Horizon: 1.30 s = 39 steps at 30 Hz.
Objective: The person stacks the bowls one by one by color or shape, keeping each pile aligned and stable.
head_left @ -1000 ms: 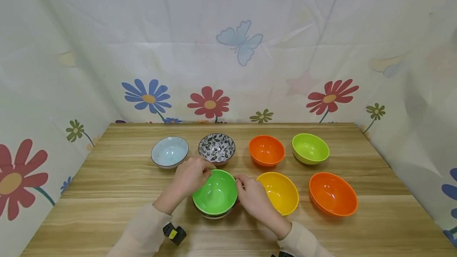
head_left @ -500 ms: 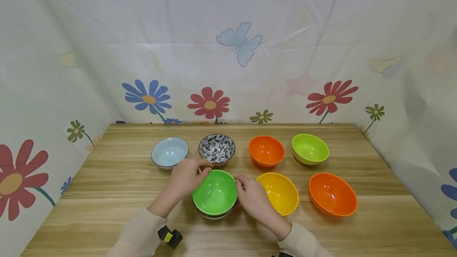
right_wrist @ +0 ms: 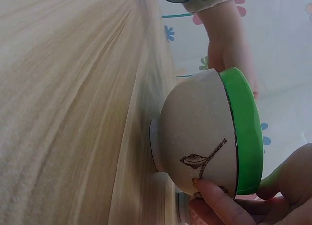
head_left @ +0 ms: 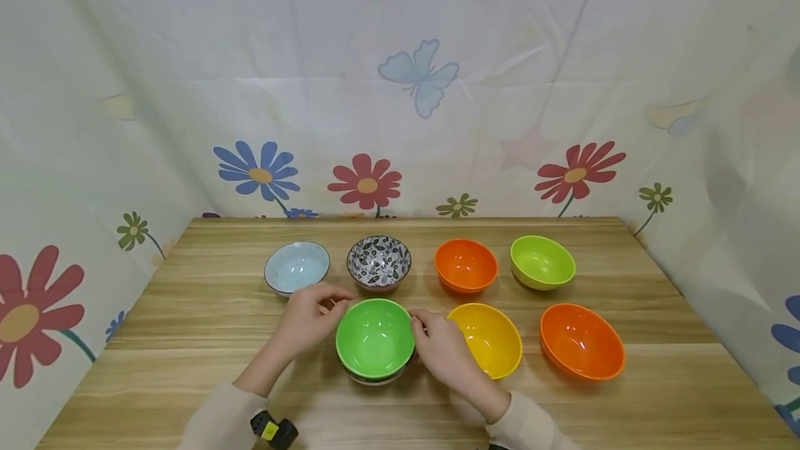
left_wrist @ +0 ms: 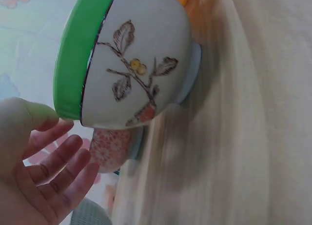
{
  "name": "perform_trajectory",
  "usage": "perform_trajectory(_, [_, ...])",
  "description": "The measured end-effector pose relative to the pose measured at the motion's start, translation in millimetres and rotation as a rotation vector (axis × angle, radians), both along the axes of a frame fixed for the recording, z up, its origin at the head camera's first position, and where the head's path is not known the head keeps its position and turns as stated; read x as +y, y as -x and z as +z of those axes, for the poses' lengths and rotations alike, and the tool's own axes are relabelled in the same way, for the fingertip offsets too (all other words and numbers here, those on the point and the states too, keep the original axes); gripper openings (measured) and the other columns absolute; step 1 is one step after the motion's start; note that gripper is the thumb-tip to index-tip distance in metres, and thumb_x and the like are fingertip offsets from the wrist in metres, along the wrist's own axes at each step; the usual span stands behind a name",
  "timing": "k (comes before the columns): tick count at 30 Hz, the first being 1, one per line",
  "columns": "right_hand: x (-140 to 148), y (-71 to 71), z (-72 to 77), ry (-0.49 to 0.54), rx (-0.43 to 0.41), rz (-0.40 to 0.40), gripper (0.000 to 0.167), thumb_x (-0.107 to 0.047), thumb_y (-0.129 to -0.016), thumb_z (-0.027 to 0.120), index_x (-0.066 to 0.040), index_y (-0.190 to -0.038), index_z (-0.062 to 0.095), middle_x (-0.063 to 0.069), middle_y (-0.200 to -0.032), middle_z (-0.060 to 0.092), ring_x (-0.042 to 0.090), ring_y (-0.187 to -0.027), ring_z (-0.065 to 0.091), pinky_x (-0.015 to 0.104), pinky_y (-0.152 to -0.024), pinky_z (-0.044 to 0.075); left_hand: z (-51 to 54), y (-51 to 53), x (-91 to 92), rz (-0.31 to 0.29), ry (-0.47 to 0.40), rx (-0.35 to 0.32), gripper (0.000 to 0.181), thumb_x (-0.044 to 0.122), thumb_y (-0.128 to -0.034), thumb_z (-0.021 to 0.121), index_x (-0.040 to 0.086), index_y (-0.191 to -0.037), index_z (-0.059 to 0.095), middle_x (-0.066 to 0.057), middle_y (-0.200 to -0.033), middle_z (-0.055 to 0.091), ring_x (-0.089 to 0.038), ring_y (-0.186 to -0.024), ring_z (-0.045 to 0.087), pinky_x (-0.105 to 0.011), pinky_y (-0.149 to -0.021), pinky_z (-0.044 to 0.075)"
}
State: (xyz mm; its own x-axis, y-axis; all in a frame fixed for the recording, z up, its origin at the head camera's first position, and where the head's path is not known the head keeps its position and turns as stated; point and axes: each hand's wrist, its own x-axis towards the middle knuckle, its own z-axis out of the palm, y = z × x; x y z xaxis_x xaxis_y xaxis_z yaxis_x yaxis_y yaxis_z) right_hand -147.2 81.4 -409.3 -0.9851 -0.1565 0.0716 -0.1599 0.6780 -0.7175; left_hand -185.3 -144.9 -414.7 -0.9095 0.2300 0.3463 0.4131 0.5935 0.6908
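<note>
A green bowl point(head_left: 375, 339) sits inside a white bowl with a painted branch point(left_wrist: 141, 64), which stands on the wooden table. My right hand point(head_left: 442, 349) holds the pair at the right side; in the right wrist view its thumb is at the green rim point(right_wrist: 248, 137) and a finger point(right_wrist: 222, 203) lies against the white bowl's wall. At the upper left of the stack is my left hand point(head_left: 309, 318), fingers loosely bent and holding nothing. The left wrist view has its thumb close by the green rim; whether they touch I cannot tell.
Behind the stack stand a pale blue bowl point(head_left: 296, 266), a black-and-white patterned bowl point(head_left: 379, 262), an orange bowl point(head_left: 466, 266) and a lime bowl point(head_left: 542, 262). A yellow bowl point(head_left: 490, 339) and another orange bowl point(head_left: 582, 341) are to the right. Flowered cloth point(head_left: 419, 75) hangs around the table.
My left hand has let go of the green rim and drawn back to the left, its forearm shifting with it. My right hand and the bowls stay in place.
</note>
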Motion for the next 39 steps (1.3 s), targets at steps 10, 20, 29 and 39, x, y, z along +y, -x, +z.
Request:
perform_trajectory(10, [0,-0.6,-0.1,0.017,-0.016,0.009,0.03,-0.014,-0.095,0.044,0.001,-0.113,0.062,0.014,-0.099,0.066,0.006,-0.054,0.053,0.02,-0.048,0.044,-9.7,-9.1,-10.7,-0.003,-0.148,-0.228,0.016,0.01,-0.0843,0.064,0.014,-0.099,0.07,0.0,-0.099,0.068,-0.014,-0.088,0.062,-0.024,-0.074,0.052])
perform_trajectory(20, [1,-0.8,0.4,0.02,-0.039,0.01,0.031,-0.015,-0.095,0.044,0.001,-0.115,0.061,0.014,-0.1,0.066,0.006,-0.051,0.052,0.02,-0.047,0.044,-20.2,-16.7,-13.6,-0.052,-0.278,-0.405,0.026,0.013,-0.0874,0.06,0.011,-0.113,0.064,-0.004,-0.112,0.065,-0.017,-0.097,0.061,-0.024,-0.084,0.049])
perform_trajectory(29, [1,-0.9,-0.5,0.034,-0.041,0.021,0.032,-0.015,-0.096,0.043,0.001,-0.116,0.061,0.014,-0.097,0.066,0.007,-0.05,0.053,0.021,-0.046,0.044,-23.0,-20.5,-14.2,-0.134,-0.381,-0.525,0.039,0.023,-0.091,0.056,0.005,-0.126,0.054,-0.014,-0.127,0.055,-0.022,-0.108,0.057,-0.024,-0.085,0.05])
perform_trajectory(39, [1,-1.0,-0.7,0.029,-0.036,0.017,0.031,-0.015,-0.095,0.043,0.0,-0.116,0.061,0.013,-0.095,0.066,0.006,-0.048,0.052,0.021,-0.045,0.044,-32.6,-22.2,-12.9,-0.237,-0.486,-0.653,0.048,0.024,-0.0976,0.043,-0.006,-0.135,0.038,-0.027,-0.135,0.041,-0.025,-0.108,0.058,-0.034,-0.085,0.051])
